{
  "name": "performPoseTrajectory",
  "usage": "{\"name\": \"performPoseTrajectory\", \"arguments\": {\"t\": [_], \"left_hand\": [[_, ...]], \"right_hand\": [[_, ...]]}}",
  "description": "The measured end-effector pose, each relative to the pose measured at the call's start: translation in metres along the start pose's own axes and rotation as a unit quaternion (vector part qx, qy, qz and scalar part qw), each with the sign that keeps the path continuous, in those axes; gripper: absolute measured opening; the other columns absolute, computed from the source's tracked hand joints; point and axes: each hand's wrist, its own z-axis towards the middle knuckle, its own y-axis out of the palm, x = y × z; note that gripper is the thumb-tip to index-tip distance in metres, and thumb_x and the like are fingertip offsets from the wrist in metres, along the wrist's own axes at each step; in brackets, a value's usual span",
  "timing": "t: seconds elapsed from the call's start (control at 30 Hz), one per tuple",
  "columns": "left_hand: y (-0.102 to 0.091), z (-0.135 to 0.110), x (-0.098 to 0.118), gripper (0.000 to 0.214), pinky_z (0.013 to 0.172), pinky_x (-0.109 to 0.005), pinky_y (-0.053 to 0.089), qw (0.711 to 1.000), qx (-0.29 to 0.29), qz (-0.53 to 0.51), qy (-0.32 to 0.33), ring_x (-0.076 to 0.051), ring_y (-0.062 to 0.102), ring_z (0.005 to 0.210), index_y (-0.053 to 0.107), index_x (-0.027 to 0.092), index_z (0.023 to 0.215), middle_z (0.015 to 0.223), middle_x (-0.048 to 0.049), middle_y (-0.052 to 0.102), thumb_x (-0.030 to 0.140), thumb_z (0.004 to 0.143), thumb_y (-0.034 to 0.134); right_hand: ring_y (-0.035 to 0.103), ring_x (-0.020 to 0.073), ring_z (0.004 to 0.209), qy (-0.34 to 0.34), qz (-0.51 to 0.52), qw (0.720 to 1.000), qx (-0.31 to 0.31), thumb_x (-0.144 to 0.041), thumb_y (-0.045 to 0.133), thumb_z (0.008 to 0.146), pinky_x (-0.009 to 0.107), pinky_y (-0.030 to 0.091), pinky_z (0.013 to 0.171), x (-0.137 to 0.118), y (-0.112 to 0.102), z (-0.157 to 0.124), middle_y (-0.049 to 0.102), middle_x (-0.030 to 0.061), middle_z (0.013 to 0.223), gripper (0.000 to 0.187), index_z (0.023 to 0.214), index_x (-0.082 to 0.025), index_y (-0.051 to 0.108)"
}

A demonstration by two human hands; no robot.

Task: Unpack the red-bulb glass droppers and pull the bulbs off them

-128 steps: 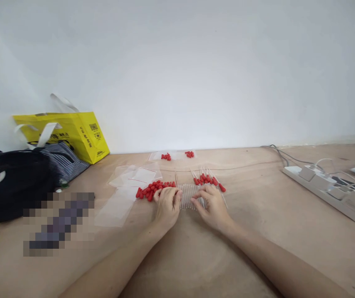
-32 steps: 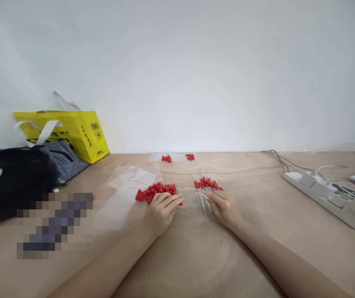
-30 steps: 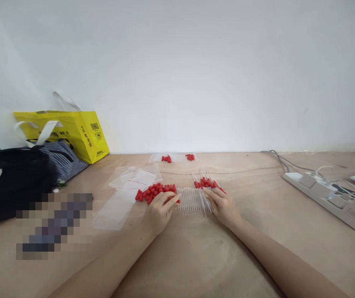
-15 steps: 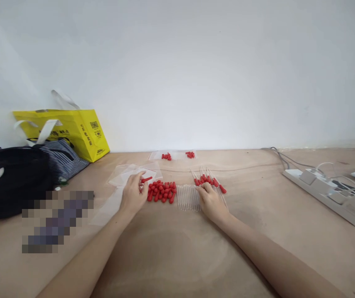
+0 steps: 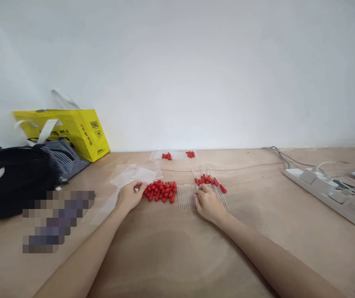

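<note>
A pile of red rubber dropper bulbs [image 5: 161, 191] lies on the wooden table. My left hand [image 5: 130, 195] is at the pile's left edge, thumb and forefinger pinched on a red bulb that the fingers mostly hide. To the right of the pile lies a row of thin clear glass tubes [image 5: 185, 196]. My right hand [image 5: 210, 203] rests over the row's right part, its curled fingertips closed on a tube, largely covered by the hand. Just beyond it, several droppers [image 5: 206, 178], glass tubes fitted with red bulbs, lie with their tips pointing away.
Clear plastic bags [image 5: 123, 176] lie left of the pile. Another bag [image 5: 177, 155] with red bulbs stands out near the wall. A yellow bag [image 5: 93, 136], a striped bag [image 5: 63, 159] and a black bag [image 5: 12, 182] are at left. A white power strip [image 5: 329, 200] with cables is at right.
My left hand has lowered, and the red bulb that stuck out from its fingers is now mostly hidden. My right hand has shifted slightly left over the glass tubes.
</note>
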Motion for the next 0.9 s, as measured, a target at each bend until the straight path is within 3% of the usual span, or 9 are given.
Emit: {"name": "performPoseTrajectory", "arguments": {"t": [0.17,0.3,0.43,0.5,0.6,0.7,0.9], "left_hand": [[-0.001,0.003,-0.005,0.037,0.056,-0.024,0.038,0.999,0.028,0.013,-0.017,-0.020,0.059,0.070,0.063,0.020,0.075,0.071,-0.0042,0.067,0.040,0.081,0.032],[-0.001,0.001,-0.003,0.036,0.058,-0.025,0.037,0.998,0.063,0.029,-0.002,-0.019,0.058,0.069,0.062,0.020,0.079,0.068,-0.0038,0.065,0.037,0.082,0.031],[0.003,-0.010,0.012,0.035,0.063,-0.030,0.034,0.982,0.158,0.065,0.080,-0.020,0.056,0.067,0.063,0.019,0.077,0.067,-0.0045,0.064,0.035,0.082,0.032],[0.008,-0.021,0.025,0.033,0.066,-0.031,0.033,0.973,0.176,0.051,0.143,-0.020,0.056,0.068,0.063,0.019,0.075,0.068,-0.0038,0.065,0.034,0.083,0.034],[0.016,-0.038,0.046,0.029,0.067,-0.031,0.032,0.960,0.152,0.007,0.235,-0.016,0.055,0.066,0.062,0.020,0.071,0.067,-0.0007,0.066,0.031,0.083,0.039],[0.023,-0.050,0.061,0.027,0.068,-0.031,0.030,0.946,0.128,-0.026,0.297,-0.014,0.054,0.062,0.061,0.021,0.066,0.065,0.0021,0.066,0.028,0.083,0.041],[0.025,-0.051,0.062,0.027,0.068,-0.032,0.030,0.942,0.112,-0.025,0.316,-0.013,0.052,0.059,0.061,0.021,0.064,0.061,0.0024,0.066,0.026,0.082,0.042]], "right_hand": [[0.055,0.0165,0.074,0.058,0.002,0.998,0.030,-0.020,0.042,0.081,0.027,0.041,0.068,0.011,-0.011,0.004,0.057,0.0064,0.075,0.020,0.072,-0.016,0.060],[0.055,0.0181,0.082,0.256,0.014,0.966,-0.023,-0.026,0.043,0.079,0.028,0.039,0.073,0.041,-0.023,0.008,0.061,0.0067,0.084,0.020,0.080,-0.018,0.062],[0.058,0.0173,0.071,0.364,0.016,0.928,-0.081,-0.033,0.046,0.077,0.025,0.039,0.059,0.078,-0.032,0.009,0.064,0.0071,0.077,0.024,0.080,-0.016,0.063],[0.058,0.0166,0.062,0.400,0.027,0.908,-0.124,-0.041,0.051,0.072,0.023,0.037,0.051,0.092,-0.034,0.010,0.064,0.0059,0.067,0.029,0.075,-0.015,0.063],[0.056,0.0154,0.052,0.430,0.049,0.882,-0.184,-0.049,0.054,0.066,0.022,0.035,0.045,0.104,-0.034,0.014,0.061,0.0040,0.054,0.035,0.060,-0.016,0.062],[0.054,0.0141,0.048,0.442,0.064,0.869,-0.213,-0.045,0.056,0.065,0.022,0.034,0.042,0.110,-0.032,0.020,0.059,0.0030,0.049,0.031,0.051,-0.017,0.059],[0.050,0.0141,0.041,0.437,0.029,0.878,-0.194,-0.040,0.060,0.060,0.023,0.031,0.039,0.112,-0.031,0.026,0.053,0.0034,0.039,0.031,0.040,-0.017,0.054]]}}
